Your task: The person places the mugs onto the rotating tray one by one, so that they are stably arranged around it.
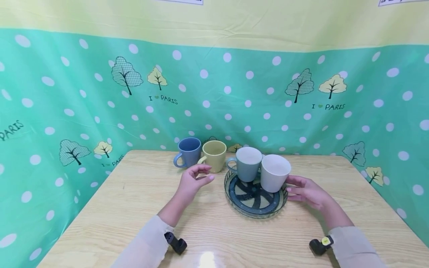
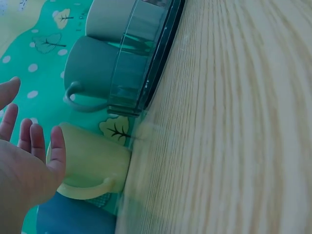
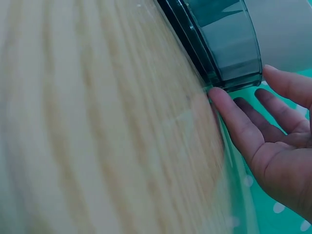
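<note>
A round, clear dark tray (image 1: 256,214) holds a grey-blue mug (image 1: 247,169) and a white cup (image 1: 273,178), both upright and side by side. My right hand (image 1: 310,192) is at the tray's right side, its loosely extended fingertips (image 3: 219,93) right at the wall and base. Left of the tray, my left hand (image 1: 191,183) hovers before a yellow mug (image 1: 216,159) with relaxed fingers and nothing in them. In the left wrist view those fingers (image 2: 57,146) overlap the yellow mug near its handle.
A dark blue mug (image 1: 190,149) stands left of the yellow one, handle facing left. The wooden table (image 1: 214,242) ends at the back against a green dotted curtain (image 1: 228,111) printed with trees.
</note>
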### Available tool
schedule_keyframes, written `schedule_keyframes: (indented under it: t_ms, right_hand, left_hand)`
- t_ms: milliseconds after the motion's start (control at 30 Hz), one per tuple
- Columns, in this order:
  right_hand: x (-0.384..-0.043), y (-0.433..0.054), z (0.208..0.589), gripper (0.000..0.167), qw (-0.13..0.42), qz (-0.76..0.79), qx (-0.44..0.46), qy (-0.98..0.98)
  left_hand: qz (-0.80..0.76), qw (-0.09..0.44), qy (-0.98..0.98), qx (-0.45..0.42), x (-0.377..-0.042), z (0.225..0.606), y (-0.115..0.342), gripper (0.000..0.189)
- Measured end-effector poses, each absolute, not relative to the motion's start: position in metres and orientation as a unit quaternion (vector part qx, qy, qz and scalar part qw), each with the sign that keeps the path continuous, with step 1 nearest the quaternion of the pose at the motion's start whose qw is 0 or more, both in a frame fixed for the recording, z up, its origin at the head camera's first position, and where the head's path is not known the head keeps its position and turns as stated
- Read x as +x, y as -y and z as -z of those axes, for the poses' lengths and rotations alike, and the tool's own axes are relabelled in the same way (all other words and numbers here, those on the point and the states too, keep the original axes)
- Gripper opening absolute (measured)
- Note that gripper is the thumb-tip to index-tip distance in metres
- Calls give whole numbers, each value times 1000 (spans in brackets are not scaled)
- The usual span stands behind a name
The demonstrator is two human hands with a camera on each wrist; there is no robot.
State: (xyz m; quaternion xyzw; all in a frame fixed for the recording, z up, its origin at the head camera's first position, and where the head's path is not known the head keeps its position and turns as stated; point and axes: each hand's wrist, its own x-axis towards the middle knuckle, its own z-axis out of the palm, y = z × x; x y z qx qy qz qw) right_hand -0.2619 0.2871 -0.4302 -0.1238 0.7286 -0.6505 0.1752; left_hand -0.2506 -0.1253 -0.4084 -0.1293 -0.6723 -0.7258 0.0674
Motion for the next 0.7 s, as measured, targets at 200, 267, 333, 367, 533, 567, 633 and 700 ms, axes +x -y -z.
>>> schedule_keyframes:
  t_ms: [200, 267, 333, 367, 533, 567, 633, 700]
  right_hand:
    - [-261, -285, 430, 73, 191, 662, -119, -715]
    - [-261, -284, 430, 74, 195, 667, -113, -710]
    - [-260, -284, 430, 75, 198, 672, -109, -706]
    - [-260, -284, 430, 76, 199, 674, -107, -703]
    - [-257, -284, 431, 78, 201, 685, -104, -692]
    - [-257, -284, 432, 78, 200, 688, -101, -691]
    - [-255, -283, 432, 79, 199, 691, -96, -688]
    - [-254, -283, 431, 79, 199, 692, -96, -687]
  left_hand:
    - [737, 81, 655, -146, -246, 410, 133, 35]
    - [738, 83, 653, -150, -245, 410, 135, 35]
    - [737, 85, 654, -151, -244, 409, 137, 35]
    - [738, 85, 653, -149, -243, 408, 138, 34]
    - [741, 82, 652, -137, -240, 407, 143, 34]
    - [740, 82, 653, -135, -239, 407, 144, 34]
    - [739, 84, 656, -131, -239, 408, 147, 35]
    - [738, 86, 657, -125, -238, 409, 150, 35]
